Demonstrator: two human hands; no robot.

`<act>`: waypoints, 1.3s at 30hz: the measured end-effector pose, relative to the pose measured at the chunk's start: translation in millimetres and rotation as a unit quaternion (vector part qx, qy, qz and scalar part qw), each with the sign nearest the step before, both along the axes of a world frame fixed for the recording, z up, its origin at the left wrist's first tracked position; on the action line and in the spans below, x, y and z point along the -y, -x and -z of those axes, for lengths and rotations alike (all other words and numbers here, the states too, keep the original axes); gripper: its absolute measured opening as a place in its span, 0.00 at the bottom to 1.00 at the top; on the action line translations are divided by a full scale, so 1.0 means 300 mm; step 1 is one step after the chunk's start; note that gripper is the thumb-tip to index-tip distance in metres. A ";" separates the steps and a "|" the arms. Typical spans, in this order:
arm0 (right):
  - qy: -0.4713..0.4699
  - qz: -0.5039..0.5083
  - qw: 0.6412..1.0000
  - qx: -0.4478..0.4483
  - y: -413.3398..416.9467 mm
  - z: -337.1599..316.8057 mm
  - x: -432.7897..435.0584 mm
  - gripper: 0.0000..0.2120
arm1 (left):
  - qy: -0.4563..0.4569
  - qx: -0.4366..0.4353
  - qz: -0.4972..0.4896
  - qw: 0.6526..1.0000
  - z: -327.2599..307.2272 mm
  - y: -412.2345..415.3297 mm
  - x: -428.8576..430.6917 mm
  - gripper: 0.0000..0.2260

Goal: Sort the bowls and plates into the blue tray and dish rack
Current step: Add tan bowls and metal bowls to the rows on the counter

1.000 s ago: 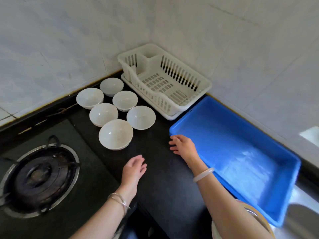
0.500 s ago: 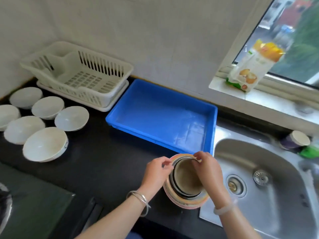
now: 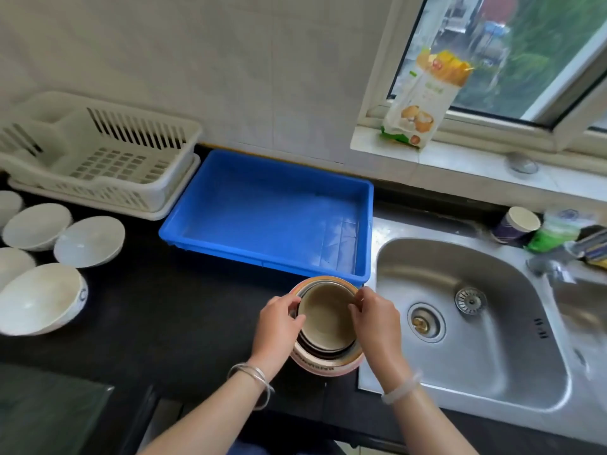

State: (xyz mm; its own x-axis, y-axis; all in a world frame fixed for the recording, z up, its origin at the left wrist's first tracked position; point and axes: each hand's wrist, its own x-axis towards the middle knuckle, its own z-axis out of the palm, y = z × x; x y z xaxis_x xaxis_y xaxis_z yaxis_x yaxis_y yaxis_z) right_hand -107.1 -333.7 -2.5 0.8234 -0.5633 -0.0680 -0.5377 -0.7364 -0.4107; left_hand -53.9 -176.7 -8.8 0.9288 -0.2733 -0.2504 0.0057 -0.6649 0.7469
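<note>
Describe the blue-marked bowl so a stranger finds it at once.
Find the white dish rack at the counter's left end. White bowls sit in front of it; the blue-marked bowl is nearest the camera. It alone shows a blue mark on its side.

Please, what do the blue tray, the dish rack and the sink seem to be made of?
Blue tray: probably plastic, smooth and slightly glossy; even colour, moulded rim.
Dish rack: probably white plastic, matte; moulded slots.
Sink: looks like stainless steel, brushed; grey sheen, soft reflections.
</note>
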 end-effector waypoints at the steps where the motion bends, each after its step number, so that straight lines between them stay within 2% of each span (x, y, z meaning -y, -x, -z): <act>1: 0.007 -0.004 1.000 -0.001 -0.001 -0.002 -0.001 0.03 | 0.002 0.000 -0.003 1.000 0.000 0.003 0.000 0.12; 6: 0.019 -0.027 0.999 -0.016 -0.005 -0.012 0.005 0.05 | 0.004 -0.008 -0.020 1.000 0.002 0.013 0.010 0.10; 12: 0.029 -0.024 0.999 0.007 0.003 -0.012 -0.002 0.03 | 0.020 -0.020 -0.027 0.999 0.010 0.019 0.009 0.08; 17: 0.034 -0.023 0.999 -0.025 -0.006 -0.014 0.008 0.05 | 0.039 -0.039 -0.029 0.998 0.018 0.016 0.005 0.08; 31: 0.044 -0.031 0.998 -0.041 -0.009 -0.044 0.022 0.05 | 0.059 -0.051 -0.044 0.996 0.046 0.013 0.008 0.06; 36: -0.028 -0.016 0.998 -0.057 -0.020 -0.073 0.059 0.05 | 0.142 -0.092 -0.074 0.983 0.040 0.009 0.008 0.04; 39: -0.106 -0.004 0.993 -0.045 -0.014 -0.082 0.084 0.06 | 0.149 -0.095 -0.072 0.982 0.034 0.010 0.008 0.04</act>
